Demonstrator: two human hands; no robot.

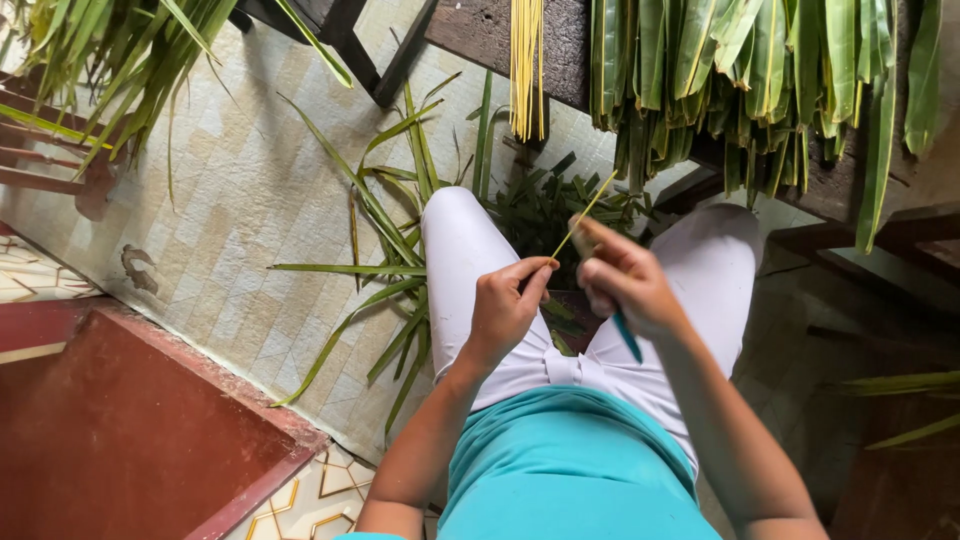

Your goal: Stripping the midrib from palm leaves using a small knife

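Observation:
I am seated, looking down at my lap in white trousers. My left hand (pixel 508 303) pinches the lower end of a thin yellow leaf rib (pixel 583 212) that slants up to the right. My right hand (pixel 622 280) is closed around a tool with a teal handle (pixel 628 338), whose end sticks out below the fist. Its upper end rests against the rib near my thumb. Both hands are close together over my knees.
Long green palm leaves (pixel 385 230) lie scattered on the patterned floor mat (pixel 230 200). A bundle of stripped yellow ribs (pixel 526 60) and a row of green leaves (pixel 760 70) hang over a dark wooden bench. A red step (pixel 120 420) sits lower left.

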